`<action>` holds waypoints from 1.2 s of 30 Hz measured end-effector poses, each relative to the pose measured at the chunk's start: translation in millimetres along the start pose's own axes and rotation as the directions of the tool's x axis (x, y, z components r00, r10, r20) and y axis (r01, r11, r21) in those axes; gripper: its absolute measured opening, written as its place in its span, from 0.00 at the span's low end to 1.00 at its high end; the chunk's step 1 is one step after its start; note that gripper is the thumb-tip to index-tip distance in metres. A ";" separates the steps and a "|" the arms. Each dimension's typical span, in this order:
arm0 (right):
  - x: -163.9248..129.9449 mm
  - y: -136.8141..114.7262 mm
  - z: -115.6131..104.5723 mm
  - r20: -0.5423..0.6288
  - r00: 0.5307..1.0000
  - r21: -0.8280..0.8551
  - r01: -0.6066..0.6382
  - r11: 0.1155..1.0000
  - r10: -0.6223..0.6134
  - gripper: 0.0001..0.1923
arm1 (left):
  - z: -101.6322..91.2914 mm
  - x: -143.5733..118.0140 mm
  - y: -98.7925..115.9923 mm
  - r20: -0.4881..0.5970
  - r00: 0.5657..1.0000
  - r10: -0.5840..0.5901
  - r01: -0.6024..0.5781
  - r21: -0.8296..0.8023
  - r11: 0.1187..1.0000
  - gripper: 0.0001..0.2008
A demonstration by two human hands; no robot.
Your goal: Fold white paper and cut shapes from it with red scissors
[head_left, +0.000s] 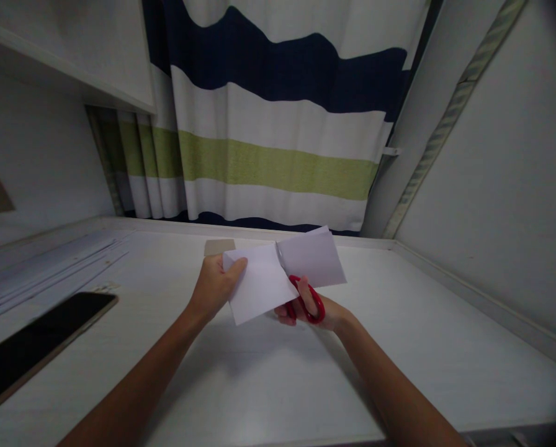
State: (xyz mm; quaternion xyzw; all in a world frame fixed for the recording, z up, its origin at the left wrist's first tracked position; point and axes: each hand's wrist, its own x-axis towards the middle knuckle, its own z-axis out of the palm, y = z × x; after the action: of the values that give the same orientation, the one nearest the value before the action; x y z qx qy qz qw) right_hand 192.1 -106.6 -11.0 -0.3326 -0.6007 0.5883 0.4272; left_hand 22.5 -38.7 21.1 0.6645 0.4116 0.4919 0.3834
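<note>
White paper (260, 279) is held up above the desk, with my left hand (217, 282) closed on its left edge, thumb on top. Red-handled scissors (316, 304) are in my right hand (301, 307), its fingers through the loops. The blades lie in a cut that runs through the paper, between the left part and a right part (313, 257) that angles up and away. Most of the blade length is hidden by the paper; only a bit of metal shows near the top of the cut.
A dark-screened phone (45, 341) lies at the left of the white desk (422, 335). Behind it is a stack of paper sheets (49, 273). A small beige piece (219, 246) lies beyond my left hand. A striped curtain (278, 161) hangs at the back, and a wall (506, 186) bounds the right.
</note>
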 end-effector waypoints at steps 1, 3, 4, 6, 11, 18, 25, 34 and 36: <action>0.4 1.4 -0.8 0.003 1.000 0.009 0.007 1.000 -0.007 0.26 | 0.1 -0.4 0.4 -0.001 1.000 0.000 0.000 -0.005 1.000 0.10; 1.4 3.7 -1.6 0.010 1.000 0.017 0.019 1.000 -0.019 0.27 | 0.3 -0.8 0.6 -0.003 1.000 -0.001 0.001 -0.010 1.000 0.11; 1.9 4.4 -1.5 0.014 1.000 0.019 0.024 1.000 -0.024 0.27 | 0.3 -0.8 0.5 -0.003 1.000 -0.002 0.002 -0.012 1.000 0.11; 2.8 4.8 -0.3 0.011 0.999 0.026 0.033 0.999 -0.034 0.28 | 0.2 -0.5 -0.3 -0.004 1.000 0.000 0.000 -0.017 1.000 0.12; 2.9 3.4 4.2 -0.007 1.000 0.007 0.019 1.000 -0.019 0.30 | -1.1 0.1 -0.8 -0.015 1.000 0.001 -0.001 -0.007 1.000 0.13; 5.6 11.0 0.6 0.011 1.000 0.026 0.001 1.000 -0.002 0.36 | -2.0 0.0 2.4 0.005 0.998 -0.068 0.069 -0.080 0.994 0.11; 4.3 2.8 3.8 0.045 0.999 0.004 0.027 1.000 -0.027 0.37 | -0.4 3.7 0.2 0.113 0.979 -0.170 0.198 -0.329 0.923 0.10; 5.2 9.2 1.2 0.059 0.996 0.201 0.049 0.978 -0.062 0.33 | 0.7 -0.5 5.9 0.166 0.970 -0.175 0.227 -0.387 0.894 0.10; 5.4 6.6 4.3 0.029 0.997 0.246 0.063 0.967 -0.072 0.31 | 0.9 -1.4 5.7 0.173 0.972 -0.159 0.213 -0.368 0.905 0.11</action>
State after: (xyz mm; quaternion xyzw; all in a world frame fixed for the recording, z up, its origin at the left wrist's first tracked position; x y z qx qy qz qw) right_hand 185.3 -103.0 -16.6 -0.2455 -0.5426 0.6491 0.4733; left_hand 24.1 -42.2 25.7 0.5667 0.3411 0.4766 0.5791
